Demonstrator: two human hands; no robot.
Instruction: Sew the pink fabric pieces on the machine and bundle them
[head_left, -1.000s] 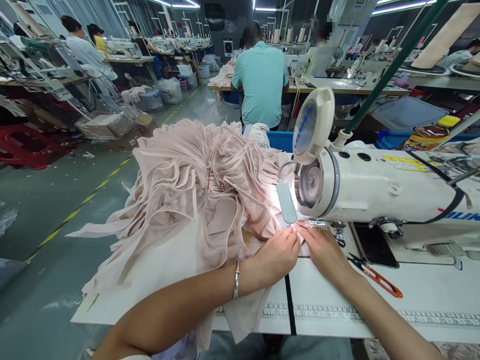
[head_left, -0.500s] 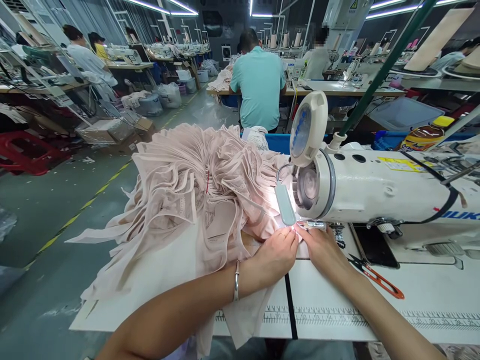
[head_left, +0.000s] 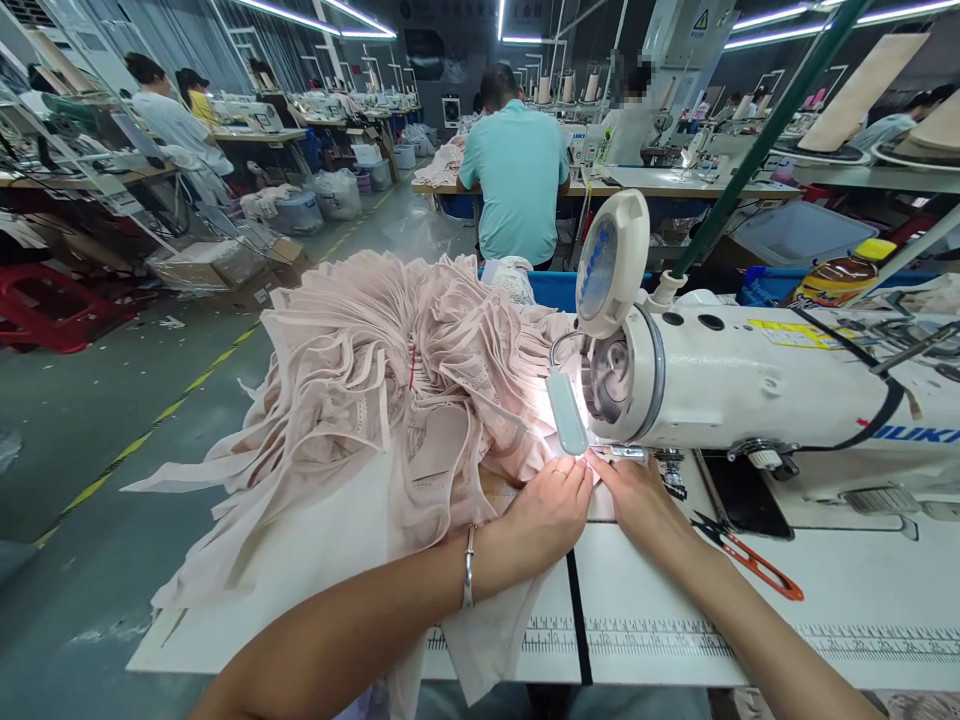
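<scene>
My left hand is closed on pale pink fabric just in front of the sewing machine's needle area. Close beside it, my right hand presses the same fabric, its fingertips meeting those of the left. The needle and foot are mostly hidden behind a grey-green guard and my fingers. A large gathered bundle of pink garment pieces is heaped left of the machine, with strips draping over the table's front edge.
Orange-handled thread snips and a dark phone lie right of my right hand. A printed ruler runs along the table front. Behind the machine are a bottle and a green pole. A person sits ahead.
The machine's handwheel, inside the round opening, shows a different position. Both hands stay together at the needle area; the whole view shifts slightly.
</scene>
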